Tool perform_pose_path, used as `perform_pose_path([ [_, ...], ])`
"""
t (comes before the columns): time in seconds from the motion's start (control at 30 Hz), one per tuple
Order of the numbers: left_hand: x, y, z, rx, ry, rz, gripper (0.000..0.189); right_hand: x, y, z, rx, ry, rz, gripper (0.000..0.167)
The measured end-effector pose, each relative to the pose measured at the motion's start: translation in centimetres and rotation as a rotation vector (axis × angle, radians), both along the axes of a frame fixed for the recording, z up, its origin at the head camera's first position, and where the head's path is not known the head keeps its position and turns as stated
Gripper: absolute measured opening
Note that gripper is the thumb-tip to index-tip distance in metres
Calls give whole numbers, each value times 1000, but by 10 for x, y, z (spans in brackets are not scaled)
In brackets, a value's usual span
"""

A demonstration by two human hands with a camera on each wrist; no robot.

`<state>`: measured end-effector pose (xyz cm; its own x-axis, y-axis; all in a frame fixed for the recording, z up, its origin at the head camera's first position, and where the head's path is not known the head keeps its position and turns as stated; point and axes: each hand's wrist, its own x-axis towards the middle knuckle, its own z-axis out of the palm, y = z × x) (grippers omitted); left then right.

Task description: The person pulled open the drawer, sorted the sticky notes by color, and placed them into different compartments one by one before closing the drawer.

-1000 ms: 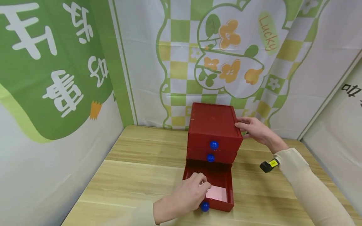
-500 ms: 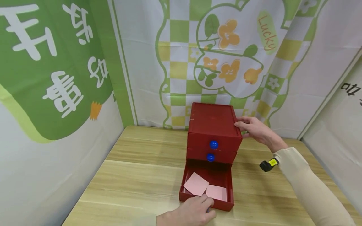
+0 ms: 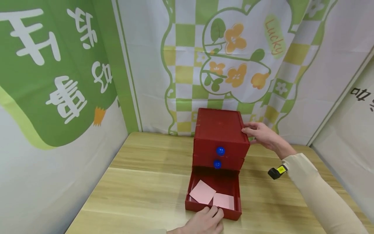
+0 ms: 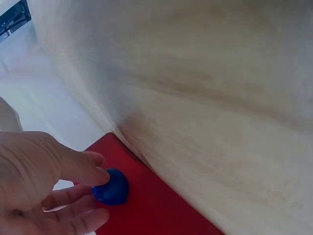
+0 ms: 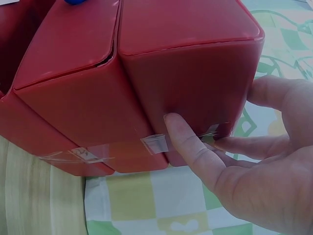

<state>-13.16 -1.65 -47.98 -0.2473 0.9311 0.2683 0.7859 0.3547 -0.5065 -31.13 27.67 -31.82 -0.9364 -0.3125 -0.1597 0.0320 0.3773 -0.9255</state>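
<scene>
A red drawer cabinet [image 3: 219, 125] stands on the table, its bottom drawer [image 3: 226, 182] pulled out. Two pink paper squares [image 3: 203, 192] lie in that drawer, the left one tilted, the right one nearly straight. At the drawer's front, my left hand [image 3: 204, 221] pinches the blue knob [image 4: 113, 188] between thumb and fingers; in the head view the hand hides this knob. My right hand [image 3: 263, 135] rests against the cabinet's right side near the top, fingers fairly straight, one fingertip touching the red wall in the right wrist view.
The upper two drawers are pushed in, with blue knobs [image 3: 220, 151] on their fronts. Clear tape [image 5: 155, 143] joins the cabinet's units. A wood-grain table [image 3: 140, 182] lies beneath, and a printed green-and-white cloth [image 3: 184, 74] hangs close behind the cabinet.
My left hand has released a pink paper square in the drawer's left part, then drawn back toward me to the front knob. My right hand stays at the cabinet's side.
</scene>
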Motion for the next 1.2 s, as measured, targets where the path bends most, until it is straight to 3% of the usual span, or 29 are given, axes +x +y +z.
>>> perform_pose_path([
  [0.07,-1,1,0,-33,-56,10,26,0,-1,-1,-1,0,7,65],
  [0.2,-3,2,3,-95,-248,62,34,1,-1,1,10,13,10,65],
  [0.23,-3,2,3,-105,-260,70,34,1,-1,1,11,12,10,66],
  [0.43,-1,2,3,-140,-191,55,34,3,-3,2,11,5,3,66],
  [0.67,-4,1,8,-182,-259,57,41,5,-5,5,-8,7,19,61],
  [0.87,-4,3,14,-250,-207,57,39,5,-1,6,1,15,11,62],
  [1.2,-8,3,14,-241,-77,42,30,3,-2,4,6,15,18,63],
])
